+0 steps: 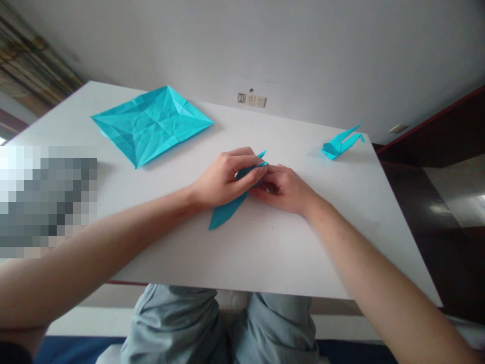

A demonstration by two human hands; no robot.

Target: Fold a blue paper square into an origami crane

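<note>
Both hands are working a narrow folded teal paper piece (227,210) at the middle of the white surface (273,253). The left hand (222,179) is pinching its upper part, grip clamped on the paper; the right hand (284,189) is pressing in beside it, fingers closed on the same end. The lower point is lying flat on the surface, so folding appears well advanced but unfinished. A finished paper crane (341,144) is sitting well apart at the right edge. A creased, opened teal sheet (151,124) is lying at far left, unfolded.
</note>
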